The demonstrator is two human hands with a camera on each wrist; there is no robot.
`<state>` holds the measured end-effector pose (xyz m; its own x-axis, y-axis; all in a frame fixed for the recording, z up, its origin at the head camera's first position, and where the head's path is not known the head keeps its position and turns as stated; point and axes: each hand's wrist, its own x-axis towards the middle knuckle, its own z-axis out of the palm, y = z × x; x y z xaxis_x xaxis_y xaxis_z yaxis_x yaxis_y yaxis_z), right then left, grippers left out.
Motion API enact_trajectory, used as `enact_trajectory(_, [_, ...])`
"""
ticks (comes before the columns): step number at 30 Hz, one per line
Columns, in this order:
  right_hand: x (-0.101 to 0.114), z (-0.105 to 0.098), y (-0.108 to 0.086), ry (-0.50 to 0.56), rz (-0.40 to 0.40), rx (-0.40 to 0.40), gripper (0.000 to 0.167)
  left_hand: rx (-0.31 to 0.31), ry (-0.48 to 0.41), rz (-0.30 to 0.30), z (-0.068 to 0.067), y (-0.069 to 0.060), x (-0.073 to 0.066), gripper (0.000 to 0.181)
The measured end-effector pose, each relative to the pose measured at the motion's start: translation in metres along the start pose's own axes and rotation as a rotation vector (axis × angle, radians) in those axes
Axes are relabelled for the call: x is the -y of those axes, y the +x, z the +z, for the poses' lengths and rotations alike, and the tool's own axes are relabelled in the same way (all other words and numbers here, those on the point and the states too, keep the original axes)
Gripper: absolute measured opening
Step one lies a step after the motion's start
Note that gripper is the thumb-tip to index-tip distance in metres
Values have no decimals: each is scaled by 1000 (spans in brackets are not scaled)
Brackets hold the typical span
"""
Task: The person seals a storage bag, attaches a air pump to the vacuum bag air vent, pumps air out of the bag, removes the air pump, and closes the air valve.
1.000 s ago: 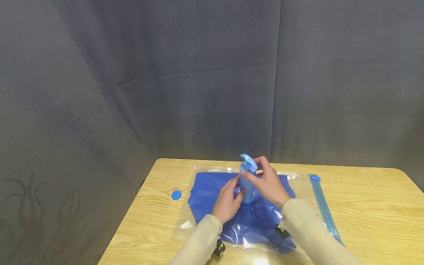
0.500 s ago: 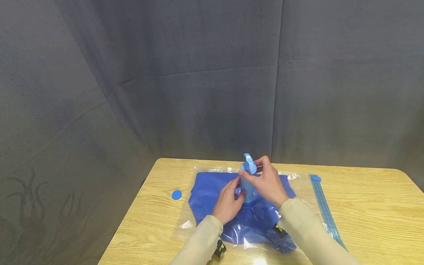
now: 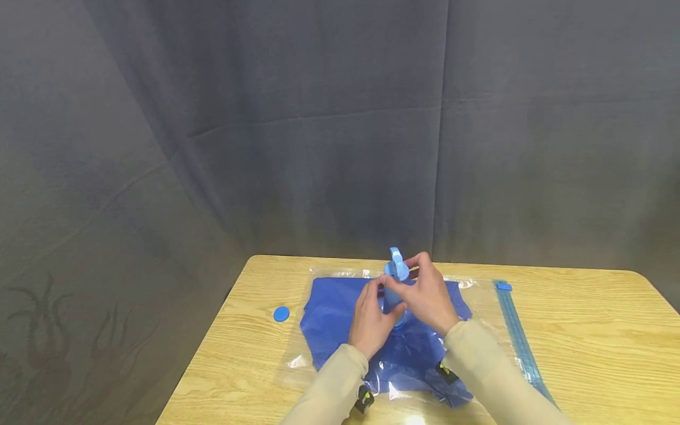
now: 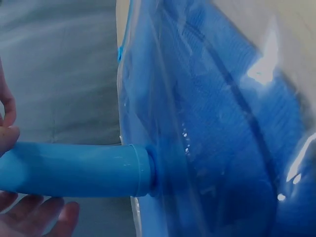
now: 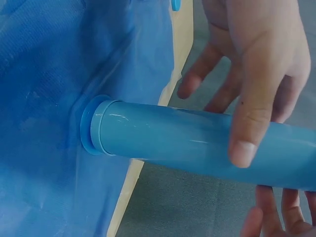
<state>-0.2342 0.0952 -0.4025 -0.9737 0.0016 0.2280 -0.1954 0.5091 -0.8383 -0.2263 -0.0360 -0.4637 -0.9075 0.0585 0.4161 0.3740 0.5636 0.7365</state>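
Observation:
A light blue hand pump (image 3: 396,268) stands upright on a clear plastic storage bag (image 3: 483,301), over a round blue valve (image 5: 89,126). Inside the flat bag lies dark blue fabric (image 3: 332,313). My left hand (image 3: 370,324) holds the barrel, its thumb across the front and its other fingers behind. Higher up, just under the curved handle, my right hand (image 3: 429,298) grips the pump between thumb and fingers. In the left wrist view the pump's base (image 4: 140,170) sits against the bag's surface. Part of the barrel is hidden by both hands in the head view.
A round blue cap (image 3: 281,314) lies on the wooden table (image 3: 234,348), left of the bag. Along the bag's right side runs a blue zip strip (image 3: 519,336) with a slider (image 3: 503,286) at its far end. A grey curtain (image 3: 329,177) hangs behind.
The pump's handle has turned from broadside to nearly edge-on as my right hand grips below it. My left hand has shifted slightly right, bringing its thumb further across the barrel.

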Motion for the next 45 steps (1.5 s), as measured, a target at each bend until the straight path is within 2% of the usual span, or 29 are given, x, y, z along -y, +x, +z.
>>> enact_trajectory(4, [0,1,-1,-10,-1,-3,55,-14,12,-16,0,1,-3,49])
enact_trajectory(11, [-2,2,-2,-10,-8,-8,57,-9,47,-3,0,2,-3,44])
enact_trajectory(16, [-7,3,-2,14,-45,-3,56,31,76,12,-1,2,-2,45])
enact_trajectory(20, [-14,3,-2,53,-92,8,53,70,90,57,-4,3,1,49])
enact_trajectory(25, [-23,2,-4,91,-131,40,52,153,107,140,-8,4,6,51])
enact_trajectory(29, [-24,2,-4,121,-185,55,48,216,91,152,-11,6,10,53])
enact_trajectory(38, [-21,0,-5,110,-240,59,45,238,122,143,-10,5,9,52])
enact_trajectory(45, [-20,0,-6,102,-221,75,44,242,116,144,-9,5,9,53])
